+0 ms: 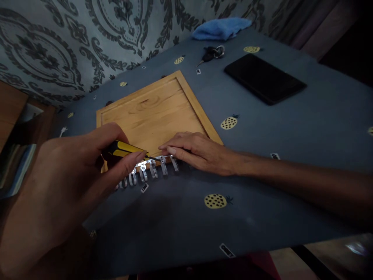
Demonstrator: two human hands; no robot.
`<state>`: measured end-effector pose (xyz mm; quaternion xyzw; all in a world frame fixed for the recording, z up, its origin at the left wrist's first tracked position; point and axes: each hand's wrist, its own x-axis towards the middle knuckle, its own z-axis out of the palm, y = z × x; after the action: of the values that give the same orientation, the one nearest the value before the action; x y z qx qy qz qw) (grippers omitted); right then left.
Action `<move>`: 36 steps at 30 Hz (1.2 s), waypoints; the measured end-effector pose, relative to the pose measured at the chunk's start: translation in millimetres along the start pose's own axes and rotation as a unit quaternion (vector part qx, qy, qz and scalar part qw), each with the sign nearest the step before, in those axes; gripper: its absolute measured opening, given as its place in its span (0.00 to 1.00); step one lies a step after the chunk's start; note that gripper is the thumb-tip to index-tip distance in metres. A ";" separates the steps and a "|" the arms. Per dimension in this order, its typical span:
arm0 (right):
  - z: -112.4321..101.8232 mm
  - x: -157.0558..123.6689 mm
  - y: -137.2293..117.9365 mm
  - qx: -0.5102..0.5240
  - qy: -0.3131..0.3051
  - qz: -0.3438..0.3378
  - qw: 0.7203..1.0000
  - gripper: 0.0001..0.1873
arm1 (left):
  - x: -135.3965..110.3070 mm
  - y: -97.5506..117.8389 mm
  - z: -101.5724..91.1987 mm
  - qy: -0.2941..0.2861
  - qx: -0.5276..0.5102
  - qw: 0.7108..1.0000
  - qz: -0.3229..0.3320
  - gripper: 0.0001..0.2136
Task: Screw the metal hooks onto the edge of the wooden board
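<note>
My left hand (72, 171) is closed around a yellow-and-black screwdriver (128, 149), the thumb and index finger along its handle. The screwdriver's dark shaft points right, its tip at a metal hook rail (153, 163) on the near edge of a framed wooden board (151, 112). Several silver hooks hang off that edge, some partly hidden behind my left thumb. My right hand (201, 151) lies on the board's near right part, fingers stretched out and flat, with the thumb beside the last hooks.
A dark tablet or large phone (265, 79) lies to the right at the back. Behind the board are keys (212, 53) and a blue cloth (221, 29) near the patterned wall. Books (20, 171) stand in a shelf at left. The pineapple-print tablecloth (262, 186) covers the table.
</note>
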<state>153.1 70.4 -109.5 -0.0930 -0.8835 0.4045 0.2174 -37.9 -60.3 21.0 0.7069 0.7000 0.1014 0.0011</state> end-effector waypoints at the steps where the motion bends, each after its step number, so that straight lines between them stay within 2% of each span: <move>1: -0.2 0.2 -0.1 0.000 -0.001 -0.001 1.000 0.21 | 0.5 0.8 -0.3 -0.004 0.008 1.000 0.007 0.17; 4: -0.8 0.6 -0.4 0.001 -0.001 0.000 1.000 0.21 | 1.8 3.5 -2.0 -0.012 0.040 0.999 0.011 0.17; 9: -0.9 -0.2 -0.8 0.016 0.000 0.010 1.000 0.21 | -1.4 -0.7 -4.1 0.005 0.053 0.998 -0.036 0.17; 16: -4.8 10.9 -5.5 0.049 -0.018 0.037 0.998 0.22 | -8.6 -15.0 -5.9 0.027 0.058 0.998 0.026 0.16; 23: 5.1 31.1 -9.8 0.050 -0.062 0.027 0.996 0.21 | -6.7 -12.9 -6.5 0.019 0.038 0.999 0.007 0.16; 36: 10.1 30.0 -4.4 0.059 -0.056 0.024 0.996 0.22 | -0.2 -10.8 -4.6 0.006 0.033 0.999 0.028 0.17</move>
<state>121.9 71.0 -102.8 -0.0782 -0.8662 0.4659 0.1628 -49.3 -61.0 23.9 0.7249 0.6833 0.0823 -0.0293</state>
